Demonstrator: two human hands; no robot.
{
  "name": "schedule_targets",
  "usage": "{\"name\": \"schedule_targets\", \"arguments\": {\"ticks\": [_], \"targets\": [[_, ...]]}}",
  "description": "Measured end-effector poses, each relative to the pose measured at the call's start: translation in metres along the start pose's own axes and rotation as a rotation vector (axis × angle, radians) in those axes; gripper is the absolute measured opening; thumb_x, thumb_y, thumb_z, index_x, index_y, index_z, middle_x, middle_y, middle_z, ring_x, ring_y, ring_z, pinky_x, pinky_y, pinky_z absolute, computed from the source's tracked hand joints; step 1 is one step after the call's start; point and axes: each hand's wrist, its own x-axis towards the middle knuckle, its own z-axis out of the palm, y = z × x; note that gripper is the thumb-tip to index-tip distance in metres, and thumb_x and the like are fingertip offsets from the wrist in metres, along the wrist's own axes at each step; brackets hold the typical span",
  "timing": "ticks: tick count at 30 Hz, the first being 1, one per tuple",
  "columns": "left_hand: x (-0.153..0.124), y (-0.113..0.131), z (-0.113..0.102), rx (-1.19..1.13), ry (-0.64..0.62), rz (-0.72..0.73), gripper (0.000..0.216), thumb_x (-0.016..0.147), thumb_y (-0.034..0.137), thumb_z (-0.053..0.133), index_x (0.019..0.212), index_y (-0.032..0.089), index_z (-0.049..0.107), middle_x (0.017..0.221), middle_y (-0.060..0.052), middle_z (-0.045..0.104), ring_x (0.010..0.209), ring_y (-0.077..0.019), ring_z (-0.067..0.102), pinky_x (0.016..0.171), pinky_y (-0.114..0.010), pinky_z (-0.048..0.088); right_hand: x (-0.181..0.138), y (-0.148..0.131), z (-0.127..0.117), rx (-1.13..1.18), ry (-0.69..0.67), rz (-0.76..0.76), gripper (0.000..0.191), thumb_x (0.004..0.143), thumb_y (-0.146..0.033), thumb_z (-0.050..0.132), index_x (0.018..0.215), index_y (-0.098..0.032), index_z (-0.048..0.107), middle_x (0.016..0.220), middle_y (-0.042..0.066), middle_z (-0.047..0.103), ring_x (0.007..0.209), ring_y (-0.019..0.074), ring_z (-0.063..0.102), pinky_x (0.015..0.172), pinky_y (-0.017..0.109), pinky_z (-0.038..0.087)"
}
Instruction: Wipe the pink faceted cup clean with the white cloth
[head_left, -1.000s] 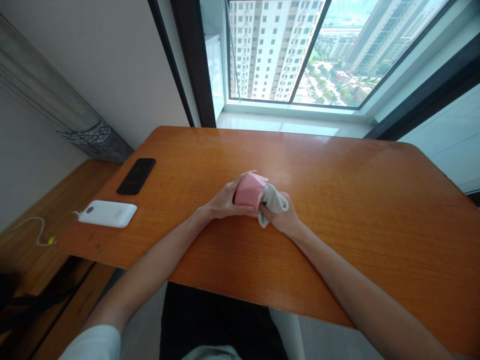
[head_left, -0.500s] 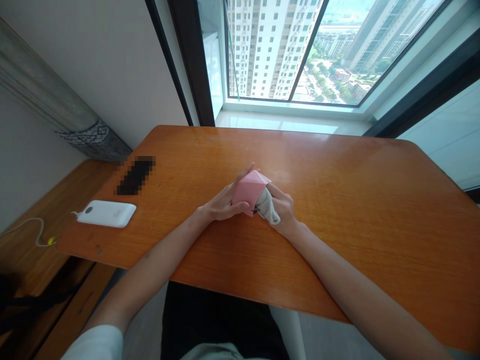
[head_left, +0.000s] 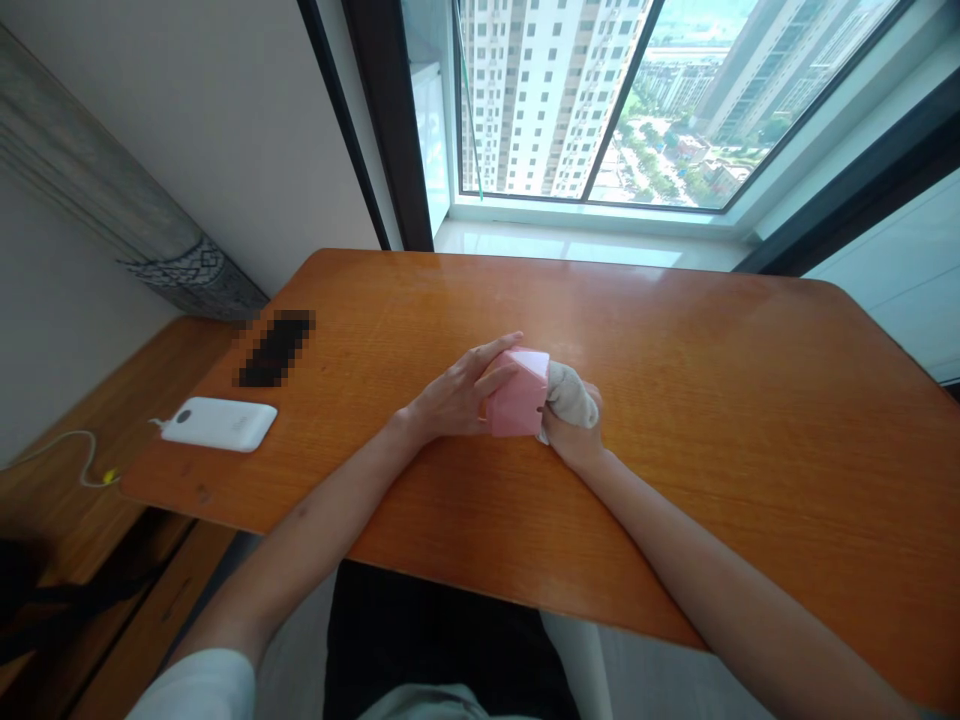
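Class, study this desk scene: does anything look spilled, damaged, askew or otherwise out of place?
Nothing stands out. The left hand steadies a pink cup while the right hand presses a pale cloth to it. The table shows no spill.

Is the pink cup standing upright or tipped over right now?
Tipped on its side: the pink cup lies between the left hand and right hand, its mouth facing the grey cloth.
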Motion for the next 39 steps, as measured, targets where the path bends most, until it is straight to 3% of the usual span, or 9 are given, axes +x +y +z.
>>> {"name": "schedule_targets", "arguments": {"ticks": [3,9,12,16,19,26,30,33,39], "targets": [[-0.001,0.002,0.002,-0.021,0.018,-0.023,0.110,0.078,0.054,0.094,0.168,0.039,0.032,0.170,-0.017,0.043,0.154,-0.0437,0.053,0.122,-0.062,0.054,-0.002,0.000,0.000,-0.003,-0.006,-0.033,0.021,0.082,-0.040,0.084,0.074,-0.025,0.072,0.067,0.001,0.073,0.056,0.0186,0.061,0.056,0.032,0.053],[0.003,0.023,0.004,-0.274,0.066,-0.177,0.145,0.056,0.064,0.103,0.173,0.031,0.024,0.151,-0.018,0.059,0.129,-0.0416,0.068,0.110,-0.057,0.060,-0.001,-0.002,-0.004,-0.102,-0.056,-0.337,0.008,0.086,-0.026,0.077,0.078,-0.024,0.078,0.071,0.003,0.078,0.055,0.0197,0.068,0.054,0.032,0.056],[0.006,0.032,0.002,-0.512,0.005,-0.305,0.138,0.066,0.059,0.101,0.175,0.031,0.020,0.149,-0.017,0.064,0.125,-0.0395,0.071,0.108,-0.056,0.060,0.001,0.002,-0.009,-0.199,-0.111,-0.477,0.016,0.089,-0.025,0.072,0.075,-0.025,0.078,0.073,0.005,0.079,0.059,0.0205,0.072,0.055,0.032,0.057],[0.007,0.035,0.000,-0.778,-0.066,-0.388,0.112,0.080,0.071,0.088,0.169,0.025,0.038,0.161,-0.019,0.057,0.138,-0.0430,0.066,0.116,-0.058,0.055,0.002,0.008,-0.013,-0.309,-0.151,-0.602,0.035,0.097,-0.025,0.063,0.063,-0.025,0.070,0.065,0.005,0.073,0.054,0.0167,0.067,0.049,0.027,0.050],[0.006,0.034,0.004,-0.842,-0.064,-0.427,0.116,0.083,0.076,0.084,0.174,0.028,0.031,0.165,-0.018,0.055,0.144,-0.0445,0.062,0.121,-0.061,0.050,0.002,0.009,-0.013,-0.345,-0.126,-0.648,0.034,0.098,-0.020,0.062,0.066,-0.022,0.071,0.072,0.006,0.077,0.056,0.0144,0.069,0.048,0.024,0.047],[0.005,0.022,0.010,-0.449,0.062,-0.141,0.152,0.066,0.075,0.099,0.178,0.040,0.002,0.185,-0.019,0.017,0.166,-0.0485,0.034,0.132,-0.069,0.039,0.001,0.008,-0.005,-0.220,0.040,-0.468,0.014,0.089,-0.021,0.073,0.098,-0.022,0.084,0.099,0.008,0.088,0.075,0.0237,0.084,0.062,0.030,0.066],[0.004,0.011,0.003,-0.038,0.043,0.064,0.132,0.085,0.052,0.094,0.176,0.047,-0.001,0.187,-0.014,0.014,0.170,-0.0486,0.027,0.128,-0.073,0.043,0.001,0.008,-0.004,-0.178,0.027,-0.398,0.006,0.088,-0.025,0.076,0.089,-0.022,0.082,0.082,0.004,0.084,0.063,0.0211,0.079,0.058,0.029,0.064],[0.003,0.008,0.000,0.084,0.041,0.095,0.113,0.096,0.040,0.083,0.175,0.048,0.003,0.182,-0.014,0.026,0.165,-0.0444,0.040,0.124,-0.068,0.050,0.000,0.008,-0.003,-0.168,0.017,-0.347,0.013,0.089,-0.026,0.076,0.078,-0.021,0.076,0.069,0.000,0.078,0.052,0.0168,0.070,0.052,0.027,0.058],[0.006,0.017,0.001,-0.082,0.077,0.018,0.122,0.078,0.065,0.094,0.172,0.029,0.026,0.157,-0.020,0.055,0.143,-0.0404,0.062,0.118,-0.057,0.058,0.001,0.005,-0.005,-0.222,0.012,-0.453,0.026,0.088,-0.026,0.077,0.065,-0.022,0.064,0.055,-0.003,0.065,0.042,0.0132,0.057,0.044,0.025,0.049]]}}
